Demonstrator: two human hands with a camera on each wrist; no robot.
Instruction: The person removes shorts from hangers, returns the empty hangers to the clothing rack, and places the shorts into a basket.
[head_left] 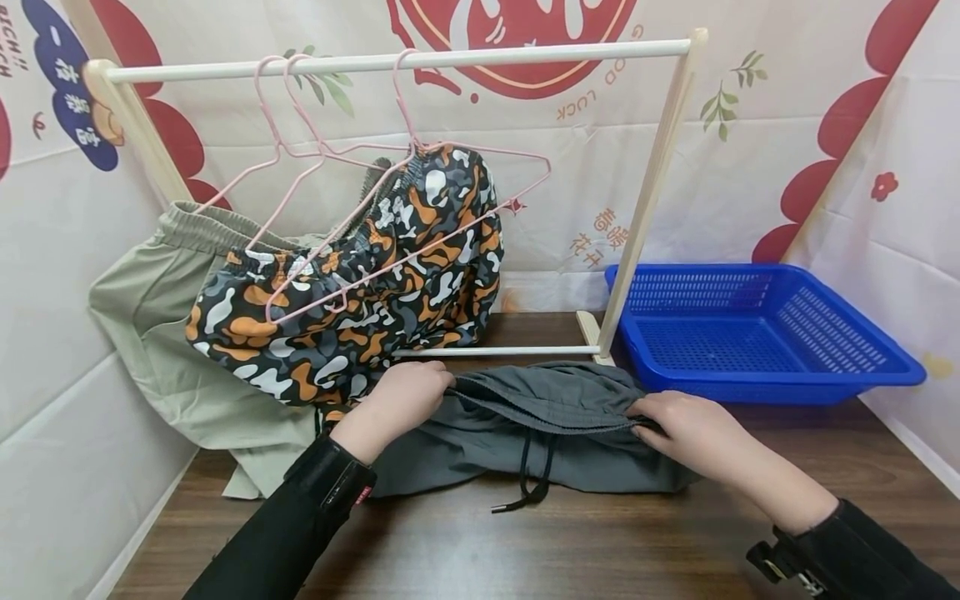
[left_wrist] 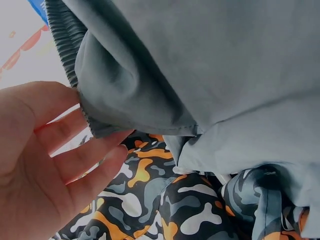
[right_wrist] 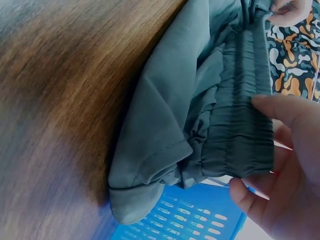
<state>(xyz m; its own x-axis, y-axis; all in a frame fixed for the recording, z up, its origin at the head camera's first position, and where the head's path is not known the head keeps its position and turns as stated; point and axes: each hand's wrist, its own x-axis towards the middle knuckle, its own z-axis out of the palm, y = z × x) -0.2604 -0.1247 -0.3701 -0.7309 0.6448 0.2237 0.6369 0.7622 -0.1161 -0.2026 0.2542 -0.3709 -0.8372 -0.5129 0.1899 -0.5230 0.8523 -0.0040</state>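
Grey drawstring pants [head_left: 480, 450] lie bunched over the table, their black drawstring [head_left: 534, 493] hanging down in front. My left hand [head_left: 408, 396] pinches one end of the elastic waistband between thumb and fingers; the left wrist view shows the waistband [left_wrist: 67, 42] running up from that thumb. At the other end, my right hand [head_left: 693, 433] grips the waistband, with its thumb on top of the gathered band [right_wrist: 237, 125] and its fingers beneath. Between the two hands the waist opening is slightly parted. The legs are folded, and part of them is hidden.
A white-bar rack [head_left: 487, 58] holds camouflage shorts [head_left: 337, 308] and light green pants [head_left: 161, 333] on pink hangers [head_left: 540, 157]. To the right of the rack stands a blue perforated basket [head_left: 757, 379] on the brown wooden table [head_left: 480, 550]. Printed cloth walls surround the table.
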